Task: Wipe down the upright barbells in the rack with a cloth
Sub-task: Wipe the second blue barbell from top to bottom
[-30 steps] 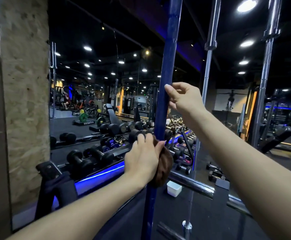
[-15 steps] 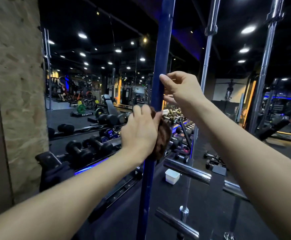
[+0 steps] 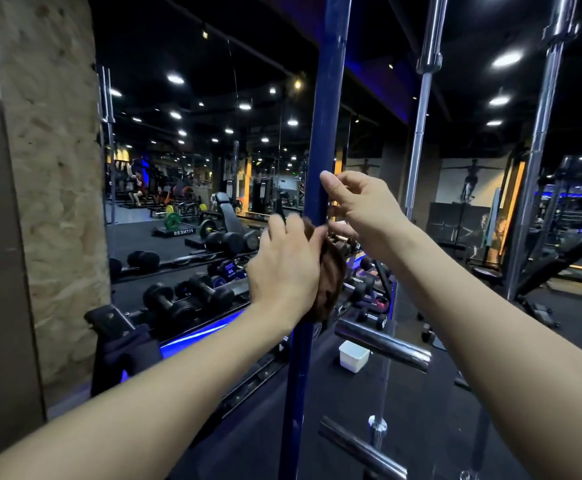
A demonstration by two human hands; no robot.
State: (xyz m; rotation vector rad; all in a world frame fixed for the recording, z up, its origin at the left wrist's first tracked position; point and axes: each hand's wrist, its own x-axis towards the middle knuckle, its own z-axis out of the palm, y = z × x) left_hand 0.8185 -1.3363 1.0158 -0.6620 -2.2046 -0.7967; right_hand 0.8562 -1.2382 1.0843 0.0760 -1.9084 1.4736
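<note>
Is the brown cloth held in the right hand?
No, the left hand presses the brown cloth around the blue barbell, while the right hand grips the bar just above.

Brown cloth (image 3: 331, 271) bunched against the upright blue barbell (image 3: 324, 133).
</note>
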